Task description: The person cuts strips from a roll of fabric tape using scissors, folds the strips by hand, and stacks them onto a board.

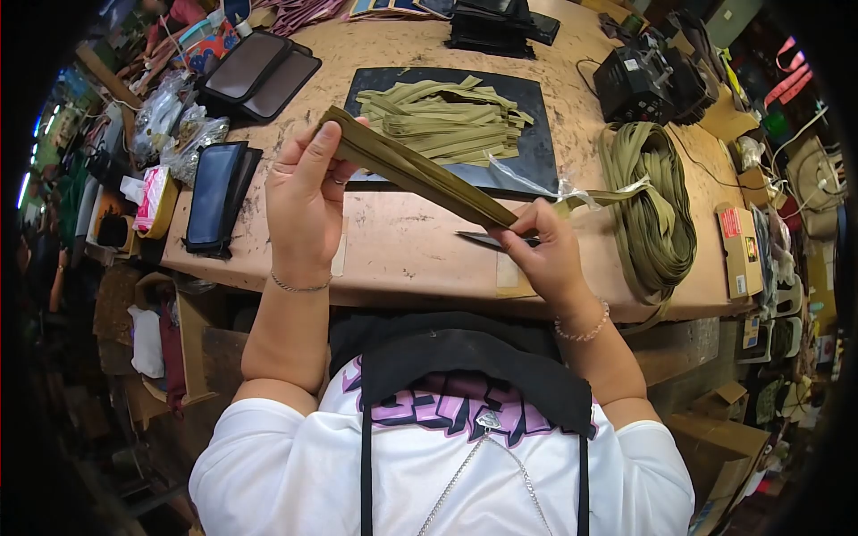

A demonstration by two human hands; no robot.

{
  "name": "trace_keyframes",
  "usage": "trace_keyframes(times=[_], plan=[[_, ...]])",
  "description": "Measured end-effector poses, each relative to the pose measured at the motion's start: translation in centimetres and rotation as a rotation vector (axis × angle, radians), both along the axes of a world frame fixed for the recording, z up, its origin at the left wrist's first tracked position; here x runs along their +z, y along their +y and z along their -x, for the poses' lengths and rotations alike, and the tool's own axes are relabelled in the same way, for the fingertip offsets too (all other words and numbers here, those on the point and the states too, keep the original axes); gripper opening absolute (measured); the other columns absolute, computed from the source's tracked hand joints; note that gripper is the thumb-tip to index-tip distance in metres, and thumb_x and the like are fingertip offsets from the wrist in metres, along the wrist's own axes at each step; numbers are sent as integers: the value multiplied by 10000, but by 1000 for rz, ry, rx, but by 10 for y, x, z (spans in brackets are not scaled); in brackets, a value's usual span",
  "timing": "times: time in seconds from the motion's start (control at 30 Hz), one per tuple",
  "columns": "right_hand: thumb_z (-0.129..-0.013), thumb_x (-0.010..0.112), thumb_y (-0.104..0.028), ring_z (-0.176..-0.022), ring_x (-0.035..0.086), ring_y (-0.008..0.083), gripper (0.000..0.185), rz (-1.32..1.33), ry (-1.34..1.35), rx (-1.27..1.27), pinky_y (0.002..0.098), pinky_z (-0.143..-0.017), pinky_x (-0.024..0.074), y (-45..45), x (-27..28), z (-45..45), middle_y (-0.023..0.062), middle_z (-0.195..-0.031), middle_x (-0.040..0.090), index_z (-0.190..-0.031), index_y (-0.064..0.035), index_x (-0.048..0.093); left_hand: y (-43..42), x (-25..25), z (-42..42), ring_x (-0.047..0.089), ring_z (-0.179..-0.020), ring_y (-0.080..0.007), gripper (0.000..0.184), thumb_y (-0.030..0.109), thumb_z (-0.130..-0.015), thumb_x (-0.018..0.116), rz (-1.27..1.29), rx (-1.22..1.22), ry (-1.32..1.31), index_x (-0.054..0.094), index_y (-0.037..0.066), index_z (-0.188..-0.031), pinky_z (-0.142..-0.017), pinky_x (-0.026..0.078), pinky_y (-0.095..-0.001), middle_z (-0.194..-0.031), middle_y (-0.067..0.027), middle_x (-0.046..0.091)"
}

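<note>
A length of olive-green zipper tape (416,171) is stretched on a slant between my two hands above the table. Its upper left end is pinched between the thumb and fingers of my left hand (308,179). My right hand (547,250) is closed on the lower right part, and the tape runs on past it toward a large looped bundle of the same zipper tape (648,210). Dark scissors blades (483,239) poke out to the left under my right hand; I cannot tell whether the hand holds them. Behind, many cut zipper strips (447,121) lie piled on a black mat (536,89).
Dark flat pouches (219,196) and framed dark panels (255,76) sit on the left of the table (402,259). A black machine (635,80) with a cable stands at the back right. Clear plastic (527,177) lies by the mat. A black stack (492,27) is at the far edge.
</note>
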State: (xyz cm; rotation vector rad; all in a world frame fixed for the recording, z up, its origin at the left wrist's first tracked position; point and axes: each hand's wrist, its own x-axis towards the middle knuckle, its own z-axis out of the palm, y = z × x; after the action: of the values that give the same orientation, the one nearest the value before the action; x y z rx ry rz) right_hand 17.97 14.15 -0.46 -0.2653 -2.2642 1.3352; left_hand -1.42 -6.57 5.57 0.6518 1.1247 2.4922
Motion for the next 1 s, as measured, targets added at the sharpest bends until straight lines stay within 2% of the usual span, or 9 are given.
trace_keyframes(times=[0.03,0.13,0.17,0.27,0.3,0.67,0.87,0.97,1.0], plan=[[-861,757,-48,-761,590,137,165,20,-6,-32,288,-703,482,0,2,0,58,-882,656,-921,-19,607,-2,1,2,711,-950,-173,162,119,-997,621,-1,24,-10,687,1,-1087,-856,580,-287,-1064,-153,731],[-875,744,-37,-779,597,118,233,395,120,35,275,-707,482,-9,11,10,53,-954,678,-1080,-22,633,-7,1,6,712,-939,-168,169,124,-996,626,0,65,-22,687,-3,-1089,-850,582,-281,-1061,-156,732],[-870,738,-43,-771,612,150,218,398,96,42,290,-708,478,-6,7,11,62,-940,700,-1082,-39,682,-9,1,8,712,-944,-170,171,125,-996,627,1,75,-24,686,-5,-1090,-850,582,-280,-1061,-158,731],[-867,734,-85,-763,614,203,106,-130,-103,45,320,-708,474,7,21,6,63,-865,700,-967,-55,716,-13,-1,15,712,-955,-176,180,125,-995,628,-10,109,-9,682,-11,-1099,-846,583,-277,-1062,-158,730],[-860,725,-131,-763,602,251,69,-179,-139,0,347,-719,464,6,23,7,67,-822,693,-888,-68,730,-15,-2,17,712,-958,-178,180,123,-995,627,-3,118,-11,681,-13,-1099,-846,584,-277,-1063,-159,729],[-849,706,-125,-802,630,242,54,-511,-91,120,364,-807,415,16,20,14,48,-812,684,-898,-101,707,-26,-15,30,710,-944,-170,157,98,-986,636,84,209,19,684,-10,-1089,-815,571,-263,-1057,-144,732],[-824,690,-87,-807,614,265,53,-534,-3,142,383,-830,424,14,17,16,60,-809,677,-876,-87,692,-22,-26,36,690,-835,-120,140,96,-986,642,116,307,18,686,-4,-1074,-782,556,-248,-976,-87,732],[-823,704,-104,-803,626,250,57,-619,34,124,386,-847,430,11,12,17,51,-803,676,-877,-94,689,-18,-47,47,677,-907,-172,196,104,-963,671,260,422,160,680,30,-1143,-845,530,-295,-1014,-69,723],[-823,710,-112,-800,631,245,60,-651,40,118,387,-852,432,11,10,17,48,-800,674,-877,-97,687,-17,-46,45,651,-981,-203,239,114,-942,690,471,573,446,673,45,-1171,-892,503,-326,-1078,-72,705]])
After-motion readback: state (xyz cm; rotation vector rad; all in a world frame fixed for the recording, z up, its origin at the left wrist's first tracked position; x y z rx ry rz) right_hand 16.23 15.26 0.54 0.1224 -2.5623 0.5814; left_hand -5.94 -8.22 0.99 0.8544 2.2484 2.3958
